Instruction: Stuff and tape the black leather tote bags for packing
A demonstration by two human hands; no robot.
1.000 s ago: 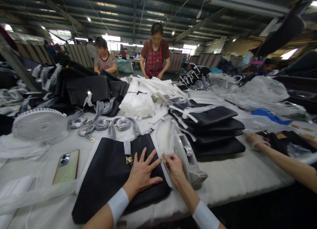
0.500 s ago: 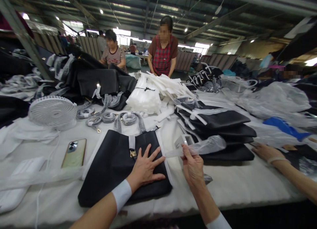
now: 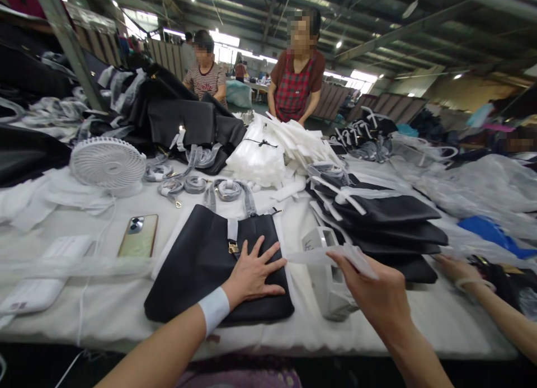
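Observation:
A black handbag point(image 3: 197, 276) lies flat in front of me, its gold clasp point(image 3: 233, 247) partly covered by a white wrap. My left hand point(image 3: 254, 270) presses on its right half, fingers spread. Just right of the bag, my right hand point(image 3: 373, 287) pinches a translucent white wrapping strip point(image 3: 308, 257) that stretches toward the bag's edge. A similar translucent strip point(image 3: 75, 268) comes out on the bag's left; whether the two join underneath is hidden. Behind the held strip stands a pale plastic holder point(image 3: 325, 298) with handwriting on it.
Stacked black bags point(image 3: 377, 231) lie to the right, near another person's hand point(image 3: 459, 270). A phone point(image 3: 138, 237), a white fan point(image 3: 108, 164) and a white flat case point(image 3: 46, 290) are at left. Wrapped straps point(image 3: 229, 190) and white foam strips point(image 3: 255, 158) lie behind; two people stand beyond.
My right hand has shifted right and turned, and the strip's loose end is now gathered in its fingers. My left hand stays spread on the handbag. The camera view has shifted slightly.

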